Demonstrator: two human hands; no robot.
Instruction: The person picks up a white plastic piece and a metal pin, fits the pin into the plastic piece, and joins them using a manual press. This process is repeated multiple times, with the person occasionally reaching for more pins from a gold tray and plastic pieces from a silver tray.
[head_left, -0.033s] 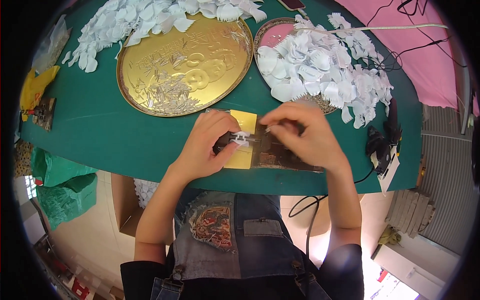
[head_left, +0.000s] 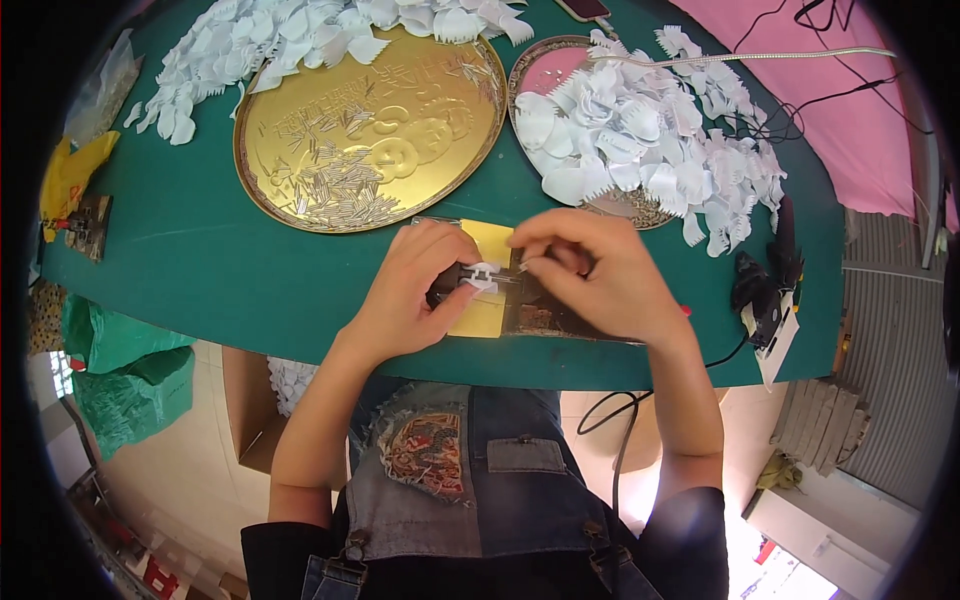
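Observation:
My left hand [head_left: 420, 285] is closed on a small white plastic piece [head_left: 482, 276], thumb and fingers pressing it from both sides. The piece sits on a dark metal fixture with a yellow plate [head_left: 483, 318] and thin metal rods [head_left: 510, 279] running to its right. My right hand [head_left: 600, 275] is just right of the rods, thumb and forefinger pinched together. Between them is a tiny light-coloured bit, too small to make out. Beyond my left hand, short metal pins [head_left: 345, 190] lie scattered on a round gold tray [head_left: 430, 85].
White comb-edged plastic pieces [head_left: 630, 125] heap over a second round tray [head_left: 520, 75] at the far right. More white pieces [head_left: 290, 35] lie at the far left. A black device [head_left: 768, 320] with a cable stands at the right table edge. A green bag [head_left: 135, 375] hangs at lower left.
My right hand has shifted slightly left, its pinched fingertips now closer to the rods and the white piece. My left hand has stayed in place.

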